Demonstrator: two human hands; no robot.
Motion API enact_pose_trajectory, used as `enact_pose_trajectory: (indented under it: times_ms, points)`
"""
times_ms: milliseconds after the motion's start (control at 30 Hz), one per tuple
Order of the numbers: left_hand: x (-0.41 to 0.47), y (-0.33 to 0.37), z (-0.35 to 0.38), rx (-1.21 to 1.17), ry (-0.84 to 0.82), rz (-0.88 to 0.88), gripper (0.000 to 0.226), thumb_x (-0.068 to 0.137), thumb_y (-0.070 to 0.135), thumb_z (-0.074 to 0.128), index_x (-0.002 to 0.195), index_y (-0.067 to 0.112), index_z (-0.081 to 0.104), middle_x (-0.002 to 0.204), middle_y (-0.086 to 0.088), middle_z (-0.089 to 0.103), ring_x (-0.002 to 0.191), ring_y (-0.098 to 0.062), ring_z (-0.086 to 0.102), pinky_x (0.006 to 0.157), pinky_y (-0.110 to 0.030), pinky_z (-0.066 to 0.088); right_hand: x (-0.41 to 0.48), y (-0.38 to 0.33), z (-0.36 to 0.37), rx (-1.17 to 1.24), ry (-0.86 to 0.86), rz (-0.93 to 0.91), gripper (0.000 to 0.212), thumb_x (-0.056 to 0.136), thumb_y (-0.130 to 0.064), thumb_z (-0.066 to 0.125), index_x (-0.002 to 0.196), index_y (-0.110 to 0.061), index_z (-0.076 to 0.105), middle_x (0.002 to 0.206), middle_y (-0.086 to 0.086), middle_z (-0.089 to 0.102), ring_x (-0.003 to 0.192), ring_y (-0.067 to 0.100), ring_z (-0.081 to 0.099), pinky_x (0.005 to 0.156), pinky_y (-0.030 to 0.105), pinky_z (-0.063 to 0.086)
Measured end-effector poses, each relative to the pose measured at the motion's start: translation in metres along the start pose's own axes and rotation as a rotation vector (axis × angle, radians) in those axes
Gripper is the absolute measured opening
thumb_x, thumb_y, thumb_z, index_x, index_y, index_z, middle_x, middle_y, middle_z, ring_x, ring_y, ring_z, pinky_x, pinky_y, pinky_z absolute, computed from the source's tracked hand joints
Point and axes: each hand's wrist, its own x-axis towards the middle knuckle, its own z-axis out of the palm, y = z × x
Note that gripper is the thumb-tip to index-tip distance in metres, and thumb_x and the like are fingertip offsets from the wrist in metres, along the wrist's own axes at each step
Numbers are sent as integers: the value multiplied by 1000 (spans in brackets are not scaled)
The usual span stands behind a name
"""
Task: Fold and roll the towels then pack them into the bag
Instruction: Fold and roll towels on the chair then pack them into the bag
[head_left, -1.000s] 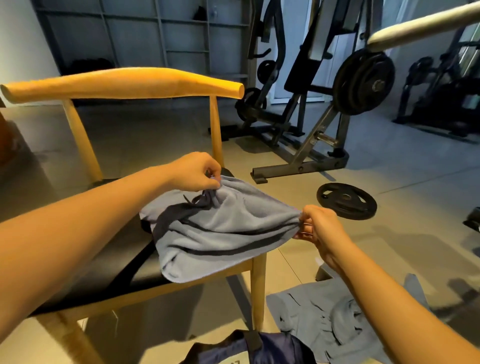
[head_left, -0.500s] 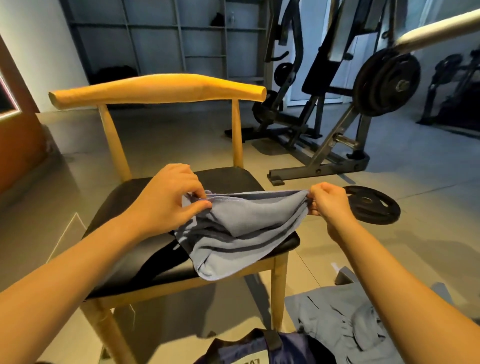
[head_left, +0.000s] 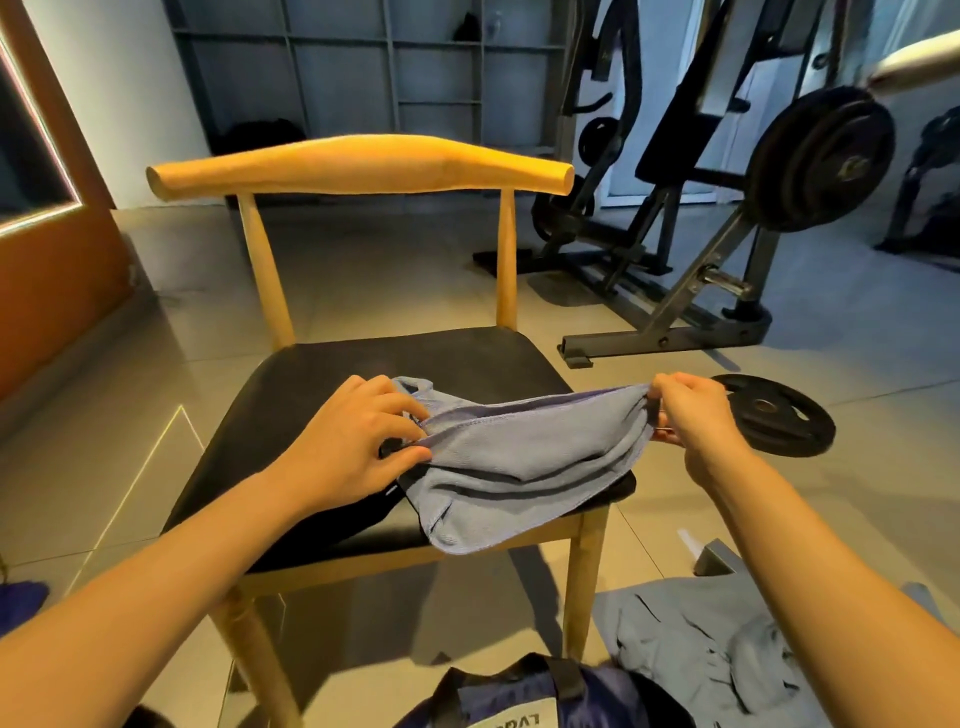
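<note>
1. The towel (head_left: 524, 457), blue-grey, lies bunched on the front right part of the chair's (head_left: 363, 166) black seat. Its lower edge hangs over the seat's front rim.
2. The left hand (head_left: 353, 441) has its fingers curled and pinches the towel's left end between thumb and fingers, low over the seat.
3. The right hand (head_left: 696, 415) has its fingers curled tight on the gathered right end of the towel. It holds that end raised just past the seat's right side.
4. Between the two hands the towel's top edge runs almost straight and taut, and the rest sags in long folds below it.
5. The chair faces the person. It has wooden legs, two uprights and a curved wooden backrest.
6. The bag (head_left: 519, 696), dark blue with black straps and a white label, sits on the floor at the bottom edge of the view, near the chair's front right leg. Only its top shows, and I cannot tell whether it is open.
7. A grey cloth (head_left: 701, 649) lies crumpled on the floor just right of the bag, partly hidden by the right forearm.
8. A black plate (head_left: 779, 421) lies flat on the floor right of the chair, beyond the right hand.
9. A weight machine (head_left: 727, 234) loaded with plates stands behind, to the right.
10. Grey shelves (head_left: 389, 52) line the back wall, and an orange door (head_left: 52, 260) is at the left.
</note>
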Motion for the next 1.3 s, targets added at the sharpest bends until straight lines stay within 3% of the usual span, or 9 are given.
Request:
enact_pose_trajectory:
  times_ms: [133,300,467,567,667,733,933,1133,1300]
  points:
    - [0,-5,1,-91,13,-70,34,91,55,54,93,33,80,114,21,69,102,-3,50,81,-35,43,1,1,1,1,1,2,10,95,-9,50,93,-8,60,92,19,61,82,29,62,74,38,59]
    - [2,-6,5,-128,6,-84,35,91,57,51,94,39,81,126,25,66,111,-4,50,85,-32,35,1,3,2,7,3,22,12,97,-10,51,97,-6,62,94,19,63,82,27,62,69,35,58]
    - [5,-3,6,-131,70,-72,17,89,42,74,101,32,81,109,22,71,107,-6,54,89,-33,39,2,3,1,13,9,32,19,96,-10,51,105,-1,65,94,18,65,80,25,64,62,31,55]
    - [6,1,3,-192,86,-109,20,87,44,72,95,28,82,95,23,68,100,-4,54,89,-38,44,1,2,-2,32,7,40,19,96,-8,51,107,0,65,95,19,64,83,27,64,63,31,56]
    - [14,1,-17,-327,175,-215,4,85,32,80,84,28,81,89,16,71,95,-9,59,85,-38,48,2,2,-4,29,21,42,19,96,-7,50,105,2,65,98,22,67,84,28,66,64,32,58]
    - [18,3,-33,-432,212,-306,6,80,27,84,80,31,80,87,11,70,91,-13,63,83,-35,52,1,0,-5,38,17,34,18,96,-6,49,101,2,64,97,22,67,84,28,66,70,35,61]
    - [16,-7,-59,-464,197,-475,15,75,34,87,72,24,77,79,6,73,80,-20,67,78,-43,55,-4,-19,-6,107,-75,-112,17,94,-3,49,92,-3,65,89,17,64,83,27,62,78,37,58]
    - [22,-10,-101,-380,198,-538,15,79,28,85,73,18,76,70,4,72,68,-9,67,60,-27,55,-12,-79,-1,148,-122,-316,21,95,-3,51,88,-13,69,85,9,68,79,21,64,63,25,55]
    - [45,-28,-172,-276,420,-548,13,87,25,80,84,14,73,81,-2,71,76,-15,66,70,-29,54,-22,-160,20,119,-84,-419,23,91,-9,54,77,-20,69,82,10,65,83,28,62,74,42,59]
